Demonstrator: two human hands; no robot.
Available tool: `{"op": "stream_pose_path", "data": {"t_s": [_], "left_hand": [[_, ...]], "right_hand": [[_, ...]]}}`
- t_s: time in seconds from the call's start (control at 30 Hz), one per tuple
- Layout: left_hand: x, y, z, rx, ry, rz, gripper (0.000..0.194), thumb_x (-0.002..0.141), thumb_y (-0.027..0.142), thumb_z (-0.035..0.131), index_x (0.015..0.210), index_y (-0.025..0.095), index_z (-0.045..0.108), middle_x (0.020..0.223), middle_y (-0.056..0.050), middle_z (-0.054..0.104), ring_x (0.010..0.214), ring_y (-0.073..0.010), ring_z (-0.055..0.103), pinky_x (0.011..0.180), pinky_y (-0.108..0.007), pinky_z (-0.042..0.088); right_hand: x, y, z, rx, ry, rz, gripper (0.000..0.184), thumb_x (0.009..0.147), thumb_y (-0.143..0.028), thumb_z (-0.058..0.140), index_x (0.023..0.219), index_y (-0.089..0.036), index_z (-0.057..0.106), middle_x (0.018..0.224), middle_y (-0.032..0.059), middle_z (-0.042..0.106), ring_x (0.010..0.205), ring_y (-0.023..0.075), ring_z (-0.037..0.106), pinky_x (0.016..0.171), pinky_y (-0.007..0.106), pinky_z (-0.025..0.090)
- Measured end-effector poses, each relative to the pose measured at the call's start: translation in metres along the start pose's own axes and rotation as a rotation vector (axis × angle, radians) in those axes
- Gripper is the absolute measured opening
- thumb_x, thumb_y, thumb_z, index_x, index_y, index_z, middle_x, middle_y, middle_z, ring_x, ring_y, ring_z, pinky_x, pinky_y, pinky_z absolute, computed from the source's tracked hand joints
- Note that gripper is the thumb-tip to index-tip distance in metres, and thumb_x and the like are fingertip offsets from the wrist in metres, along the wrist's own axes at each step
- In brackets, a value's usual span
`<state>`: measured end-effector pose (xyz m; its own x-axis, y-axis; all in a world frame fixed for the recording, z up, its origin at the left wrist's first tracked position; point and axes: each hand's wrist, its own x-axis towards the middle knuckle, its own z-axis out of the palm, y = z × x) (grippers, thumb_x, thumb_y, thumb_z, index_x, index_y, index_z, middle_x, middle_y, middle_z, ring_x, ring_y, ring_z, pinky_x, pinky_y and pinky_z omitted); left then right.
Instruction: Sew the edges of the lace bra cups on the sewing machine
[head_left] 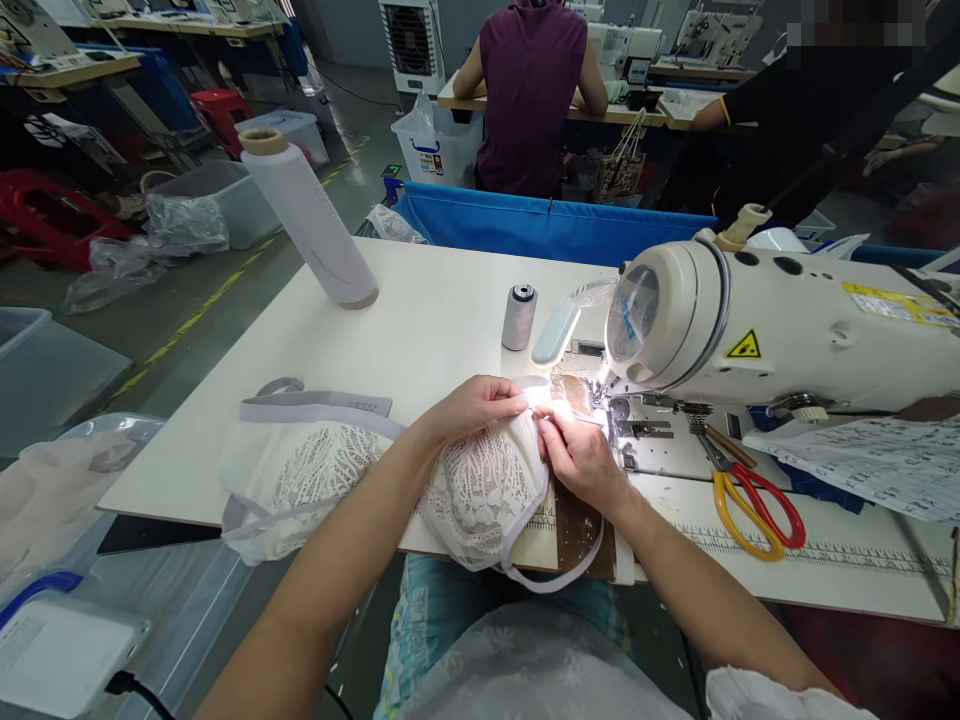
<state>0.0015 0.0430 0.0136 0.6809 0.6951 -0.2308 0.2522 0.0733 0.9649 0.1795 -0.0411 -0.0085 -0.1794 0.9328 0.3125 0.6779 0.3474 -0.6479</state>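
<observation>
The left hand [484,405] pinches the edging of a white lace bra [484,480] between thumb and forefinger. The right hand [577,455], just beside it, grips the same border with curled fingertips. The bra lies mostly beneath and to the left of the fingers; its second lace cup [326,465] rests on the white tabletop [439,330] beyond the left wrist, and a thin strap loop [562,582] hangs nearer the body, below the right fingers.

Just right of the fingertips is the lit needle area of the sewing machine [780,310]. Good handling here likely means a light, even pinch, so that the edging lies flat and unstretched, and fingertips well out of the needle's path. The cup's weight is best supported by the table, lest it drag the border askew, and the strap loop should lie free of the work. Scissors [757,505] sit to the right of the right hand; a small thread spool [519,318] stands beyond the fingers.
</observation>
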Motion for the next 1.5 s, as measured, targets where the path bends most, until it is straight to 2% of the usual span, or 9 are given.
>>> {"op": "stream_pose_path", "data": {"t_s": [0.7,1.5], "left_hand": [[0.0007,-0.0006,-0.0017,0.018,-0.002,0.004,0.027,0.079,0.038,0.06,0.069,0.013,0.059,0.064,0.002,0.047,0.059,-0.0084,0.039,0.056,-0.024,0.031],[0.0007,-0.0013,-0.0011,0.004,0.005,0.003,0.027,0.078,0.039,0.06,0.07,0.013,0.061,0.064,0.002,0.047,0.059,-0.0087,0.039,0.056,-0.023,0.031]], "right_hand": [[0.0002,0.0006,-0.0021,0.02,-0.027,0.017,0.021,0.095,-0.023,0.04,0.088,-0.018,0.06,0.069,0.0032,0.062,0.057,0.0145,0.056,0.059,0.028,0.047],[0.0,0.0022,-0.0003,0.033,-0.036,0.024,0.021,0.095,-0.024,0.039,0.084,-0.02,0.056,0.061,0.0005,0.058,0.053,0.0147,0.054,0.061,0.029,0.049]]}}
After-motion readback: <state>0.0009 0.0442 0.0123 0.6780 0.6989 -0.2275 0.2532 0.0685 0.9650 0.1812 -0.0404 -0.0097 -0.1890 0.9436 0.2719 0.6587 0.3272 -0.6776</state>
